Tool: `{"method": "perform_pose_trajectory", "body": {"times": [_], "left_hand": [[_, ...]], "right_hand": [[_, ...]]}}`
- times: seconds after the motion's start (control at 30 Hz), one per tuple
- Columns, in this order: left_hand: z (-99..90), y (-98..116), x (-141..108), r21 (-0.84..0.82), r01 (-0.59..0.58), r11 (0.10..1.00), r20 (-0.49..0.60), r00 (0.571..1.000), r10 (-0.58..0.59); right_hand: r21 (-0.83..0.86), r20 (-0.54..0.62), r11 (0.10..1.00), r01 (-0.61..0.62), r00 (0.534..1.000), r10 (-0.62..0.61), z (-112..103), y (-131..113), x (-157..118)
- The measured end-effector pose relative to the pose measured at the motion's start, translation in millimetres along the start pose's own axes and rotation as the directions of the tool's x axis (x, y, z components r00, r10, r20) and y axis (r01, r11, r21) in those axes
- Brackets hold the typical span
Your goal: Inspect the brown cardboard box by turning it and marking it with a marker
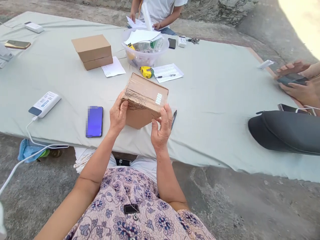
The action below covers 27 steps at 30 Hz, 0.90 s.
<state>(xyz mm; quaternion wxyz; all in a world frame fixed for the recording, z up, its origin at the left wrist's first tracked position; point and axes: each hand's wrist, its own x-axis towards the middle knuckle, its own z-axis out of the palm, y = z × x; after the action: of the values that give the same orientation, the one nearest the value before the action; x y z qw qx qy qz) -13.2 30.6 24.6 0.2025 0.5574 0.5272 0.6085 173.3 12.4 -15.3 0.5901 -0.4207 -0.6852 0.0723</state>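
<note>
A brown cardboard box (140, 116) is tilted up between my hands, just over the near edge of the table. Wrinkled tape runs across it, and a small dotted label (158, 99) sticks near its right side. My left hand (118, 113) grips the box's left corner with the thumb on the front. On the right side, my right hand (162, 128) pinches the lower corner between thumb and fingers. A dark pen-like object (174, 119) lies beside my right hand, partly hidden. To the left of my left hand rests a phone (95, 121) with a blue screen.
Farther back are a second cardboard box (96, 53), a yellow tape measure (146, 72), a printed sheet (170, 72) with a pen, and a plastic basin (146, 58). A power bank (45, 104) with a cable lies left, a black bag (285, 131) right. Two other people sit around the table.
</note>
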Motion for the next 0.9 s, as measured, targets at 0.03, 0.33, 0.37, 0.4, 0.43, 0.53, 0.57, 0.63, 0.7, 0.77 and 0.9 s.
{"method": "perform_pose_trajectory", "body": {"times": [0.03,0.33,0.37,0.4,0.43,0.53,0.57,0.63,0.7,0.77,0.9], "left_hand": [[-3.3,-3,0,-0.008,0.018,1.0,-0.009,1.0,-0.018],[-3.6,-38,-16,-0.086,0.034,0.996,0.065,0.997,-0.029],[-1.9,-43,-19,-0.083,0.032,0.996,0.071,0.997,-0.026],[-0.4,-49,-24,-0.073,0.035,0.997,0.076,0.997,-0.029],[0.8,-54,-29,-0.052,0.044,0.998,0.076,0.996,-0.04],[2.9,-70,-46,0.064,0.112,0.992,0.072,0.991,-0.117],[3.1,-74,-50,0.104,0.138,0.985,0.073,0.987,-0.146],[3.5,-79,-57,0.156,0.168,0.973,0.079,0.98,-0.182],[3.7,-80,-59,0.175,0.164,0.971,0.094,0.979,-0.182],[3.9,-80,-59,0.182,0.147,0.972,0.106,0.98,-0.168],[3.9,-78,-57,0.188,0.145,0.971,0.112,0.979,-0.168]], "right_hand": [[0.044,0.002,0.999,-0.032,0.999,0.032,6,3,-4],[0.118,0.24,0.888,-0.445,0.88,0.41,30,42,-50],[0.091,0.254,0.884,-0.458,0.869,0.424,30,44,-53],[0.064,0.261,0.883,-0.465,0.862,0.435,30,46,-55],[0.04,0.262,0.883,-0.468,0.858,0.442,30,46,-56],[-0.004,0.259,0.881,-0.472,0.851,0.457,32,46,-57],[-0.008,0.258,0.879,-0.477,0.849,0.462,32,45,-56],[-0.002,0.25,0.87,-0.492,0.843,0.477,32,43,-55],[0.01,0.237,0.861,-0.508,0.838,0.492,32,41,-54],[0.021,0.228,0.855,-0.518,0.835,0.501,32,41,-54],[0.026,0.22,0.853,-0.522,0.835,0.504,33,41,-53]]}}
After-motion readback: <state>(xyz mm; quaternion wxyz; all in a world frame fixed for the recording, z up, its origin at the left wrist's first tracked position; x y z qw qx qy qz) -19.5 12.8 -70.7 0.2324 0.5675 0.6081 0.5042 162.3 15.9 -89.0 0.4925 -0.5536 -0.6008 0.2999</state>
